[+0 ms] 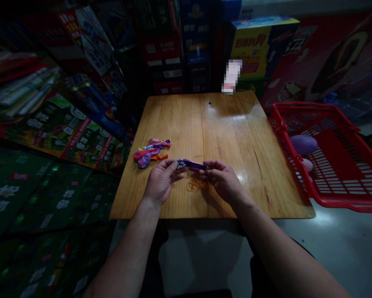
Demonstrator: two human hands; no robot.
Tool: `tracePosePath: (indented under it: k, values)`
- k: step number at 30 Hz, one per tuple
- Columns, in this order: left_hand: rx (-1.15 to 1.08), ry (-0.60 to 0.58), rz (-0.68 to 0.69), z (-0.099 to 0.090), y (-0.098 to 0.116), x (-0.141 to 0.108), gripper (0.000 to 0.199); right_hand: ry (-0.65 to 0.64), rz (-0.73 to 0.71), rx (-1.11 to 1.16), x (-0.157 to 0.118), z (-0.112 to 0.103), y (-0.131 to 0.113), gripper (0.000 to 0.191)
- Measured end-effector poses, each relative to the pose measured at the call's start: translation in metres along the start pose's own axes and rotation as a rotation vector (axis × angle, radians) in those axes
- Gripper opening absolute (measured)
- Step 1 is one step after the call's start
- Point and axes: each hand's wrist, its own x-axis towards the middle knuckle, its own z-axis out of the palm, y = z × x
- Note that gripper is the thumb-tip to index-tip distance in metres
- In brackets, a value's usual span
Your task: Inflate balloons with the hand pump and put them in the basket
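Stretched between my hands is a flat, uninflated purple balloon [193,165] with white print on its left part. My left hand [162,178] pinches the wide printed end between thumb and fingers. At the narrow end, my right hand [224,179] grips the neck with its fingertips. Just below the balloon, a small heap of tan rubber bands [195,185] lies on the table, partly behind my right hand. Left of my left hand rests a pile of uninflated balloons [148,154] in pink, purple, orange and other colours.
The wooden table [179,120] bears a small dark blue object [210,103] near its far edge. Beside it at the right stands a red basket [311,198] holding a purple inflated balloon [304,144] and a pink one [306,165]. Stacked boxes [164,51] hem the back; green cartons [58,203] line the left.
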Motion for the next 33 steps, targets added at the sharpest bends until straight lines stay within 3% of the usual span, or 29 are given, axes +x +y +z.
tracePosePath:
  k: [9,15,18,22,25,33]
  values:
    - [0.078,0.039,0.012,0.001,-0.001,-0.001,0.031,0.083,-0.048,-0.138,0.0,0.0,0.0,0.022]
    - [0.052,0.331,0.201,-0.022,0.019,0.014,0.026,0.278,-0.141,-0.126,0.01,-0.017,-0.017,0.019]
    - [0.137,0.183,0.149,-0.017,0.015,0.01,0.026,0.224,-0.097,-0.15,0.009,-0.014,-0.019,0.018]
    - [0.163,-0.006,0.055,0.004,-0.005,-0.004,0.031,0.112,0.012,-0.158,0.001,0.0,-0.013,0.017]
    - [0.131,0.016,0.04,0.01,-0.01,-0.008,0.033,0.1,0.017,-0.104,-0.001,0.001,-0.012,0.022]
    - [0.147,0.07,0.065,0.004,-0.001,-0.005,0.034,-0.001,0.003,-0.076,0.002,-0.004,-0.012,0.021]
